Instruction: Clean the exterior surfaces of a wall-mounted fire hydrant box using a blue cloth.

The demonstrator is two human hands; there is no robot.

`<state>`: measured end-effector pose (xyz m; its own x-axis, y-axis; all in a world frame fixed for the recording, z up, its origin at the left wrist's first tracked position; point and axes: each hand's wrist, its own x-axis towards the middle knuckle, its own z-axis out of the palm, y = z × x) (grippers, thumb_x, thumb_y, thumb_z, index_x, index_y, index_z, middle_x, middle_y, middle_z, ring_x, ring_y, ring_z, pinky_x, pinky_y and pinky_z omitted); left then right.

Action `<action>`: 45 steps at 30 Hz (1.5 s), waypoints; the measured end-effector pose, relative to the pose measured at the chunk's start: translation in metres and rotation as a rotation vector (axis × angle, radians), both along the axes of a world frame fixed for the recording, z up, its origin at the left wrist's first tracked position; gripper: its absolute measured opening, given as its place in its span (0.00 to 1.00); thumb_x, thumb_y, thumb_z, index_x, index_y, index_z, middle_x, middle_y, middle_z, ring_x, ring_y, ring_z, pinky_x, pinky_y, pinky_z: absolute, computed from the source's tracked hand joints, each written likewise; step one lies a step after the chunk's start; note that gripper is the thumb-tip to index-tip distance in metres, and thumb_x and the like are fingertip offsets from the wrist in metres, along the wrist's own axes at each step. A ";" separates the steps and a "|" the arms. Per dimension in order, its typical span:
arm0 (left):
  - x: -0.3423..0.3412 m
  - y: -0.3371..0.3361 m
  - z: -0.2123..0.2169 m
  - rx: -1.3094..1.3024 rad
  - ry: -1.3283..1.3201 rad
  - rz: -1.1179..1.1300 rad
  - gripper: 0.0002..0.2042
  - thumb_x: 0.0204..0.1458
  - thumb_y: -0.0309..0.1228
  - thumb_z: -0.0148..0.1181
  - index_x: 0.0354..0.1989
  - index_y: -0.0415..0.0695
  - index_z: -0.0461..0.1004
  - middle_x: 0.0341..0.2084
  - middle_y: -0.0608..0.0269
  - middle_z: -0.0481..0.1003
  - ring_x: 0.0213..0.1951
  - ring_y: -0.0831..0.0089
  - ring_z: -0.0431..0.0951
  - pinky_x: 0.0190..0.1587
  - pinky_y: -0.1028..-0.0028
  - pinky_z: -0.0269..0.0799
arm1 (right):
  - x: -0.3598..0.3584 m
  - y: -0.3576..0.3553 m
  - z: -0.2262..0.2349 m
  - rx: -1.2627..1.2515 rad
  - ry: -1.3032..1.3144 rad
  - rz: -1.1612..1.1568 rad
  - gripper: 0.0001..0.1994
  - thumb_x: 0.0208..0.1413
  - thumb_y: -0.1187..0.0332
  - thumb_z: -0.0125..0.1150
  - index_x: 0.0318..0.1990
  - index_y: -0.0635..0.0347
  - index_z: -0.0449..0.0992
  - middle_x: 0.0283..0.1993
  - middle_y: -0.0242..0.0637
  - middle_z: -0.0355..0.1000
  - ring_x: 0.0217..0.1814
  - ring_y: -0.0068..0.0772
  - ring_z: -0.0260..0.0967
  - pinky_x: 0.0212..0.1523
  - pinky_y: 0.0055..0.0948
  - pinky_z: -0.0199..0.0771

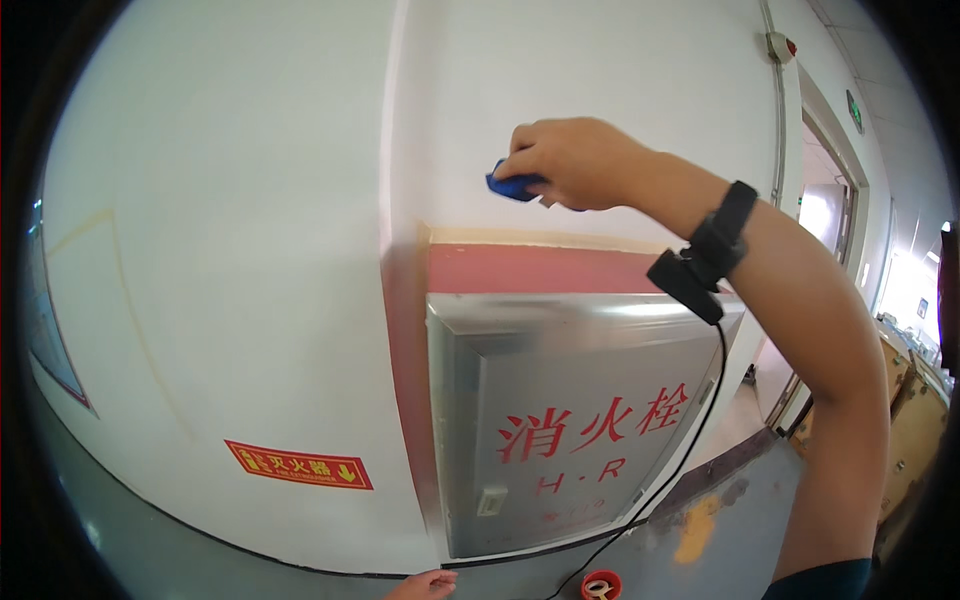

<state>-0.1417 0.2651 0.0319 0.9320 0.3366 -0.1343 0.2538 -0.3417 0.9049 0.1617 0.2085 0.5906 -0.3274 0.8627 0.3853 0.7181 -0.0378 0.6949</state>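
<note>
My right hand (575,165) is raised in front of the white wall, above the metal hydrant cabinet (580,375). Its fingers close around a small blue object (515,185), mostly covered by the hand, so its exact kind is unclear. Masking-tape-coloured edging (540,238) and a red painted band (550,268) run along the wall below that hand. At the bottom edge, only part of my left hand (428,585) shows, low beside the cabinet's lower left corner. Its visible fingers look loosely apart, with nothing seen in them.
A black strapped device (715,250) on my right wrist trails a cable (690,450) down past the cabinet. An orange-red container with a tape roll (600,587) stands on the floor. Left of the cabinet is a red wall sign (298,465). A doorway (825,190) and brown boxes (915,425) are at right.
</note>
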 end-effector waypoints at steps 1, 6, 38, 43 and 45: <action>-0.006 0.000 0.004 0.016 -0.026 0.046 0.18 0.58 0.38 0.57 0.49 0.37 0.73 0.45 0.50 0.76 0.48 0.59 0.75 0.53 0.64 0.69 | -0.003 0.015 -0.002 -0.030 -0.055 -0.046 0.14 0.53 0.67 0.64 0.48 0.46 0.78 0.47 0.30 0.71 0.48 0.36 0.71 0.45 0.36 0.74; -0.024 0.014 -0.021 -0.059 -0.016 0.092 0.17 0.59 0.38 0.56 0.49 0.38 0.73 0.45 0.51 0.76 0.48 0.60 0.75 0.52 0.65 0.69 | -0.028 0.078 -0.017 -0.234 -0.111 -0.187 0.11 0.56 0.69 0.57 0.46 0.47 0.78 0.45 0.31 0.70 0.49 0.34 0.70 0.43 0.36 0.75; -0.017 0.037 -0.072 -0.028 -0.036 0.215 0.17 0.59 0.37 0.56 0.53 0.40 0.72 0.44 0.55 0.77 0.46 0.66 0.75 0.50 0.67 0.71 | 0.010 0.129 -0.053 -0.405 -0.360 -0.287 0.09 0.59 0.63 0.56 0.41 0.56 0.76 0.48 0.35 0.68 0.51 0.37 0.69 0.41 0.35 0.79; -0.017 0.038 -0.068 -0.074 -0.031 0.184 0.16 0.62 0.35 0.52 0.55 0.41 0.71 0.46 0.54 0.76 0.48 0.66 0.75 0.52 0.67 0.70 | 0.038 0.112 -0.053 -0.391 -0.318 -0.345 0.11 0.63 0.62 0.50 0.41 0.56 0.76 0.47 0.34 0.69 0.52 0.37 0.68 0.41 0.35 0.79; -0.014 0.037 -0.070 -0.100 -0.022 0.176 0.16 0.63 0.35 0.51 0.55 0.41 0.70 0.47 0.54 0.76 0.49 0.65 0.75 0.53 0.67 0.70 | 0.056 0.106 -0.055 -0.368 -0.264 -0.375 0.12 0.64 0.60 0.48 0.41 0.56 0.76 0.46 0.34 0.69 0.52 0.37 0.68 0.41 0.35 0.79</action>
